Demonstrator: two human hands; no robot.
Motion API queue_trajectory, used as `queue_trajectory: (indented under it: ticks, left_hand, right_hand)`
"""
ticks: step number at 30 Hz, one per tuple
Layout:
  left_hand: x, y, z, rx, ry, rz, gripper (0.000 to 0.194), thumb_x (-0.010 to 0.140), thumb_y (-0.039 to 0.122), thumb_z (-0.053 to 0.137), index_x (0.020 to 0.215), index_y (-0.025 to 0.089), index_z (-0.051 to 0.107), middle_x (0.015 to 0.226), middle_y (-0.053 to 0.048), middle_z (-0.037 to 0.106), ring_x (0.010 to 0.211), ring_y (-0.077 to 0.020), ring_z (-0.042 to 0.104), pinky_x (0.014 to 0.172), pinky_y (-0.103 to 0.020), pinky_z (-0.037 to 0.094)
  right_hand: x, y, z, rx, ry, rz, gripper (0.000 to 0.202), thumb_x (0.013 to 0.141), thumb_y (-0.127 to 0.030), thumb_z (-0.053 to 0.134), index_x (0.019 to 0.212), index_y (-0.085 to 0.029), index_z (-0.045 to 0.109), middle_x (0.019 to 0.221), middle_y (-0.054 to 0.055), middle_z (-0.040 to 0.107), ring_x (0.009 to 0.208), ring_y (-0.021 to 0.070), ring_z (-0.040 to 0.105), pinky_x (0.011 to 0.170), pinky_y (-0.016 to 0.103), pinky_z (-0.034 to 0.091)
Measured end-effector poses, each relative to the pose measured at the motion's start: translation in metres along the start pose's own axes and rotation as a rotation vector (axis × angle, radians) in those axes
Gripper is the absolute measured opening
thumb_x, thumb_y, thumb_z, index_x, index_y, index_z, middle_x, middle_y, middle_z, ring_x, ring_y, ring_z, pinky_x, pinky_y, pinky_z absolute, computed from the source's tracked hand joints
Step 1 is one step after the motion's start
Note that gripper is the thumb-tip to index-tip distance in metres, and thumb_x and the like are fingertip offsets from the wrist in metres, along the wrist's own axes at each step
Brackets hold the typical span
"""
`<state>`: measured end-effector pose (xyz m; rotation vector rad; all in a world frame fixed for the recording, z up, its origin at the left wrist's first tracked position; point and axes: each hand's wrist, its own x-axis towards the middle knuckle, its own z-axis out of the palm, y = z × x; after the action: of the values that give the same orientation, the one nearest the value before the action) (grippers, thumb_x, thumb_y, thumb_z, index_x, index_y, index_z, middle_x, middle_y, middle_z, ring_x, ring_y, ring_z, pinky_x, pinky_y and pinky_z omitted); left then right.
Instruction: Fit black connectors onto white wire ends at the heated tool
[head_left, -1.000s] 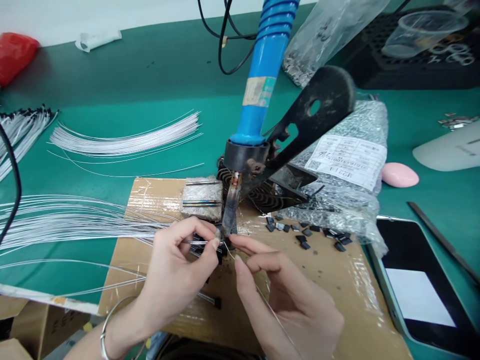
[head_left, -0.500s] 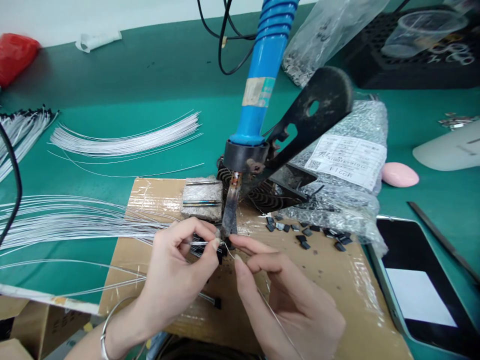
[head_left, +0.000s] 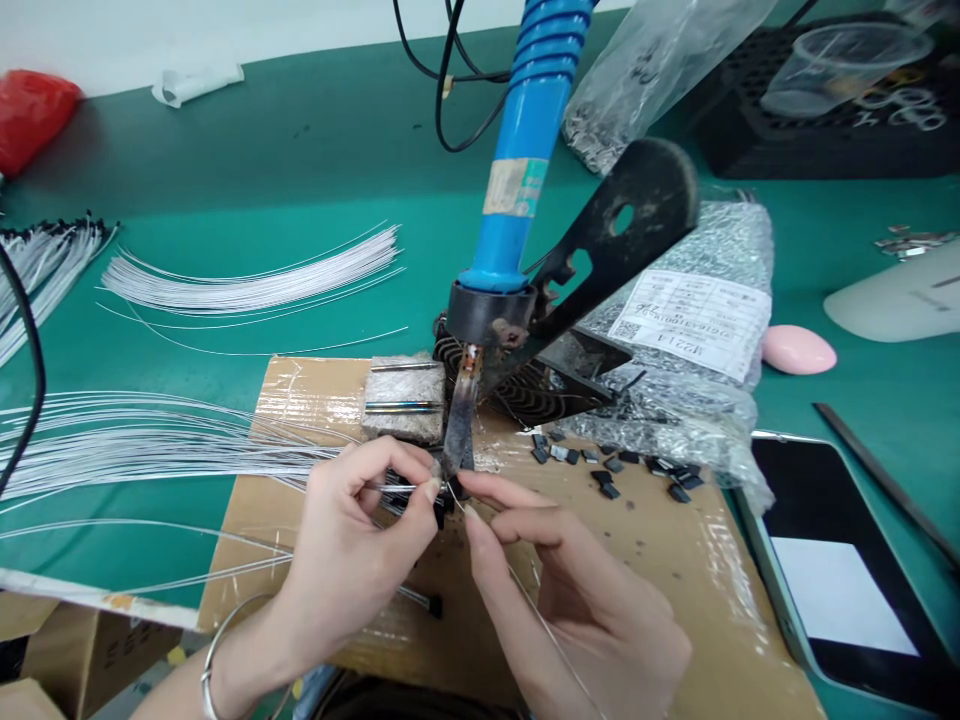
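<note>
A blue-handled soldering iron (head_left: pixel 506 220) points down in a black stand (head_left: pixel 615 240), its dark tip between my hands. My left hand (head_left: pixel 367 540) pinches the end of thin white wires just left of the tip. Between the thumb and fingers of my right hand (head_left: pixel 570 590) runs a thin solder wire (head_left: pixel 551 635), its end at the tip. The exact contact point is too small to make out. A bundle of white wires (head_left: pixel 150 445) stretches leftward from my left hand. Beneath both hands lies a brown cardboard sheet (head_left: pixel 675 590).
Small black pieces (head_left: pixel 607 485) lie right of the iron, near a wrapped, labelled package (head_left: pixel 690 310). A phone (head_left: pixel 832 570) is at the right, by a pink egg-shaped object (head_left: pixel 799 350). More white wires (head_left: pixel 255 275) lie behind on the green table. A fibrous block (head_left: pixel 405 395) sits left of the tip.
Both hands stay almost where they were. The thumb of my right hand has shifted very slightly left and up along the solder wire.
</note>
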<state>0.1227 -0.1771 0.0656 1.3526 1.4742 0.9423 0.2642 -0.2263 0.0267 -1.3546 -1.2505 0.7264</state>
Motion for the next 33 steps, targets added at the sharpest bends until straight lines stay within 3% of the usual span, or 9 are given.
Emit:
queue_trajectory:
  ticks: [22, 33]
  left_hand:
    - [0.0005, -0.0031, -0.0004, 0.019, 0.014, 0.033, 0.013, 0.082, 0.019, 0.067, 0.07, 0.02, 0.074, 0.077, -0.005, 0.081, 0.072, -0.0213, 0.075, 0.061, -0.03, 0.053]
    - [0.0001, -0.0047, 0.0003, 0.016, 0.019, 0.02, 0.013, 0.081, 0.018, 0.068, 0.07, 0.02, 0.073, 0.079, -0.005, 0.081, 0.075, -0.0209, 0.075, 0.064, -0.029, 0.053]
  right_hand:
    - [0.0014, 0.0069, 0.0005, 0.007, 0.005, -0.092, 0.016, 0.09, -0.01, 0.075, 0.087, -0.024, 0.07, 0.104, 0.004, 0.085, 0.091, 0.0164, 0.083, 0.084, 0.021, 0.064]
    - [0.0008, 0.0044, 0.001, 0.006, 0.007, -0.025, 0.016, 0.093, -0.012, 0.074, 0.085, -0.025, 0.068, 0.105, 0.003, 0.085, 0.093, 0.0161, 0.082, 0.085, 0.022, 0.063]
